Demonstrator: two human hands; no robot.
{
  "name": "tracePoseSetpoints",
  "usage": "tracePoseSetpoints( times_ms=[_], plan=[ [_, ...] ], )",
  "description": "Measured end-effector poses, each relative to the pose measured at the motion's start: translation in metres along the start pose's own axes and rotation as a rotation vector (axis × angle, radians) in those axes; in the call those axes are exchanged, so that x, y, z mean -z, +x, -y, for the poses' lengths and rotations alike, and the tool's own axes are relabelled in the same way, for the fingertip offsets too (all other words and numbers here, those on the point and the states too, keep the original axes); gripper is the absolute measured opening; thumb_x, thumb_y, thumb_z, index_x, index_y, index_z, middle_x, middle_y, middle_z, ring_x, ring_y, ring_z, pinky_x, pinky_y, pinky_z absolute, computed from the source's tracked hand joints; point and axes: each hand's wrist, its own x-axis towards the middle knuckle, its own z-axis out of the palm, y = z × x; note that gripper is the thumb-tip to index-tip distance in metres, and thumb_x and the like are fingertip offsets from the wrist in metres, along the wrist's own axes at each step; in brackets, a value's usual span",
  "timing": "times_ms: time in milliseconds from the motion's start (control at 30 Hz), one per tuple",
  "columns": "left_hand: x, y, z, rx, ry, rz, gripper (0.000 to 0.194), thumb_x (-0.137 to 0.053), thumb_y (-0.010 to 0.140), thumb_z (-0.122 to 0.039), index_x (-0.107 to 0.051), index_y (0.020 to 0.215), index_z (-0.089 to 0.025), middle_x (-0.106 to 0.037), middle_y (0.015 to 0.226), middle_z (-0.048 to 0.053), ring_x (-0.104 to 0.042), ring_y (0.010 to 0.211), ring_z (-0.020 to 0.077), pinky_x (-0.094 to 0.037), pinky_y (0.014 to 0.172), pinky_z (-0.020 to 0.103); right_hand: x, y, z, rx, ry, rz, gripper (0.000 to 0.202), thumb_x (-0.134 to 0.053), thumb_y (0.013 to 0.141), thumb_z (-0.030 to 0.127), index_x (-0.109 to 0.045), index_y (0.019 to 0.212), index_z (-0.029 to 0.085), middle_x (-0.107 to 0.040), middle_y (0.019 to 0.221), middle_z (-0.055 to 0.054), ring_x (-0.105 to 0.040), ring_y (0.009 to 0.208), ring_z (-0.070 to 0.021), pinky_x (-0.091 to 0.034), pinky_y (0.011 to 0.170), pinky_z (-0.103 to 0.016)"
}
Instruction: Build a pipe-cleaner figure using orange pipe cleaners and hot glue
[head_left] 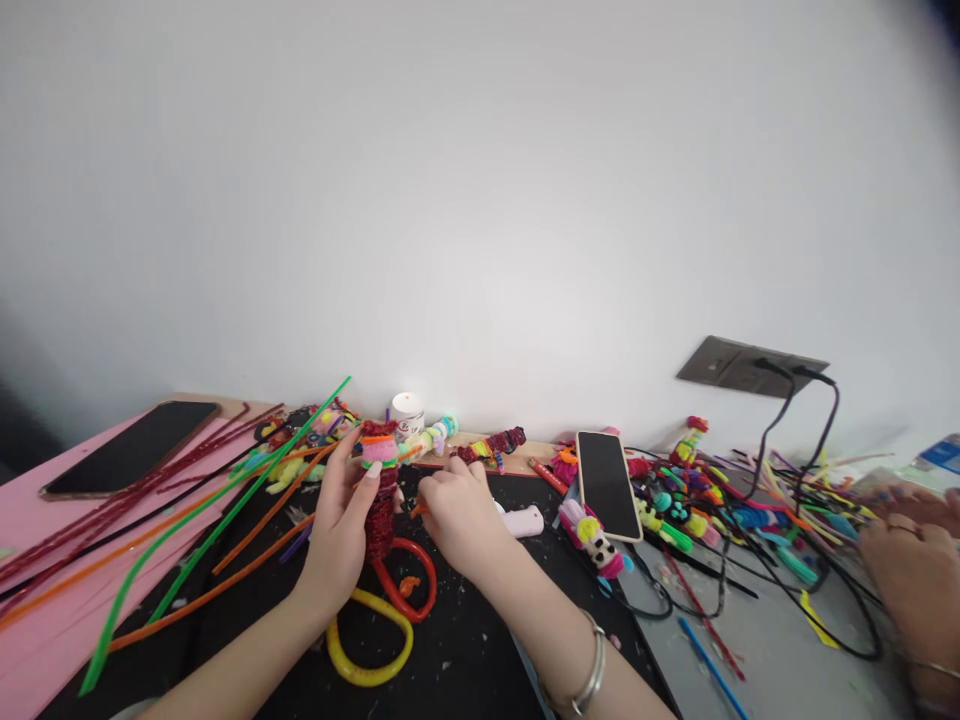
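Observation:
My left hand [341,515] is closed around an upright dark red pipe-cleaner figure [381,515]. The figure has a pink patch and orange, yellow and green bands near its top. Just right of it, my right hand [461,510] is curled with fingers pinched together; a small orange bit shows at its fingertips, too hidden to name. Below the hands, scissors with a red handle loop [427,590] and a yellow handle loop [405,655] lie on the black mat [465,665]. A white tool [523,520], its kind unclear, sits partly behind my right hand.
On the left, loose pipe cleaners [217,500] cross pink paper [45,640] beside a dark phone [131,450]. Another phone [609,485] and a fuzzy doll [592,540] are right of centre. Black cables [832,425] run from the wall socket [739,368]. A co-worker's hands [907,560] are at far right.

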Motion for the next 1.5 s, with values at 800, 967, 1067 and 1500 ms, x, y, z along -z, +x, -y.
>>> tracePoseSetpoints(
  times_ms=[800, 967, 1067, 1500],
  plan=[
    [-0.007, -0.020, -0.005, 0.015, 0.027, 0.146, 0.054, -0.052, 0.090, -0.040, -0.035, 0.140, -0.029, -0.053, 0.128, 0.006, -0.057, 0.109, 0.0237, -0.051, 0.086, 0.032, 0.001, -0.072, -0.050, -0.484, 1.165, -0.689, 0.015, -0.064, 0.075, 0.020, -0.071, 0.088, 0.019, -0.072, 0.088, -0.006, -0.066, 0.079, -0.0196, -0.053, 0.071, -0.031],
    [-0.009, -0.032, -0.003, 0.039, -0.004, 0.268, 0.056, -0.052, 0.090, -0.040, -0.033, 0.140, -0.028, -0.048, 0.136, 0.008, -0.057, 0.111, 0.0253, -0.052, 0.084, 0.032, 0.004, -0.072, -0.029, -0.356, 1.165, -0.582, 0.019, -0.059, 0.075, 0.015, -0.073, 0.087, 0.019, -0.069, 0.084, -0.006, -0.063, 0.074, -0.0182, -0.051, 0.063, -0.026],
    [-0.011, -0.035, -0.001, 0.061, -0.072, 0.325, 0.056, -0.053, 0.090, -0.038, -0.031, 0.140, -0.029, -0.052, 0.131, 0.009, -0.066, 0.087, 0.0205, -0.055, 0.074, 0.033, 0.004, -0.072, -0.020, -0.340, 1.186, -0.563, 0.019, -0.058, 0.076, 0.013, -0.071, 0.086, 0.020, -0.068, 0.083, -0.005, -0.063, 0.073, -0.0171, -0.050, 0.062, -0.025],
    [-0.017, -0.045, -0.001, 0.129, -0.180, 0.436, 0.050, -0.050, 0.092, -0.036, -0.030, 0.137, -0.028, -0.051, 0.130, 0.011, -0.068, 0.078, 0.0208, -0.054, 0.069, 0.036, -0.005, -0.073, -0.011, -0.406, 1.322, -0.541, 0.014, -0.059, 0.075, 0.010, -0.066, 0.080, 0.021, -0.064, 0.071, 0.000, -0.058, 0.059, -0.0129, -0.047, 0.053, -0.022]
  ],
)
